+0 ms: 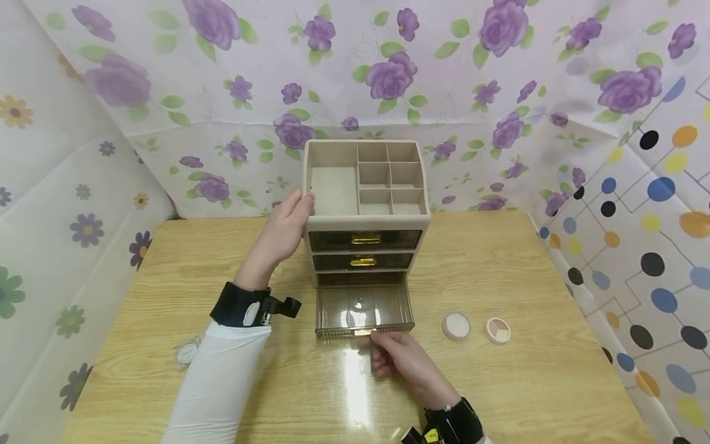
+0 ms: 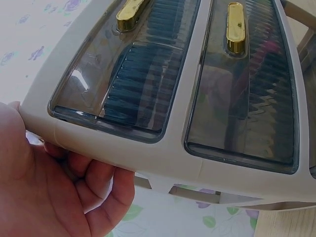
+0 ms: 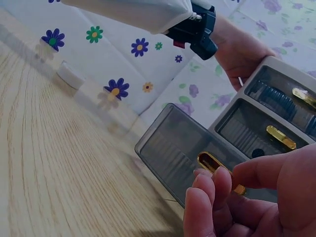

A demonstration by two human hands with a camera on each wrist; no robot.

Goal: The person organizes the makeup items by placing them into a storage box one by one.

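A beige desktop organizer (image 1: 367,220) stands on the table, with an open-topped divided tray and three smoky see-through drawers below. Its bottom drawer (image 1: 363,308) is pulled out, and no items show inside. The upper two drawers are closed. My left hand (image 1: 283,231) grips the organizer's left side; in the left wrist view its fingers (image 2: 101,182) curl around behind the side wall. At the front of the pulled-out drawer, my right hand (image 1: 407,364) pinches the gold handle (image 3: 210,162) between thumb and fingers, which partly cover it.
Right of the drawer lie a round clear-rimmed container (image 1: 457,325) and a small round palette (image 1: 498,330) with several coloured sections. Another round item (image 1: 187,353) lies beside the left forearm. Floral sheets (image 1: 355,92) hang behind the wooden table (image 1: 482,265) and along its sides.
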